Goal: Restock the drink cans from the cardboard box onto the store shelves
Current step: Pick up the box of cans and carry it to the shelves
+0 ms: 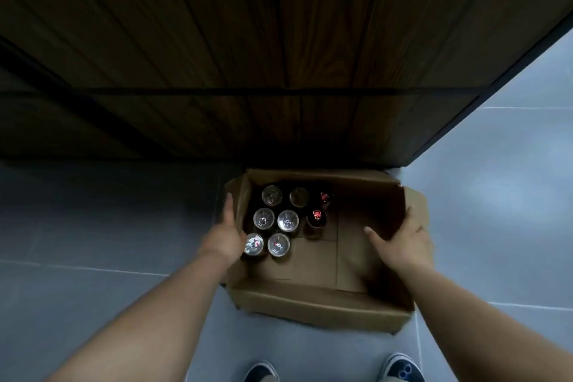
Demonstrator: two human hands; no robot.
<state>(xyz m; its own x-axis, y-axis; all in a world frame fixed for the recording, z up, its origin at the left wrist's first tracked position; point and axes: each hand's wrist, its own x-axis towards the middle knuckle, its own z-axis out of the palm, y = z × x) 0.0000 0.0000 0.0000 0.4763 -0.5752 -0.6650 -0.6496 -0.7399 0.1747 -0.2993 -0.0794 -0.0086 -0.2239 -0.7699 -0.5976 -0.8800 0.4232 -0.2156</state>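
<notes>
An open cardboard box [313,304] stands on the floor at the foot of a dark wooden unit. Several drink cans [288,220] with silver tops stand upright in its left part, and two darker cans with red on top [317,216] stand beside them. The right part of the box floor is bare cardboard. My left hand [225,234] holds the box's left wall, fingers stretched along the outside. My right hand [404,239] grips the right wall, thumb inside and fingers over the outside.
The dark wood-grain front [279,56] of the shelving unit fills the upper view; no shelf surface shows. Grey floor tiles [496,195] lie left and right of the box. My two shoes [400,369] stand just behind the box's near wall.
</notes>
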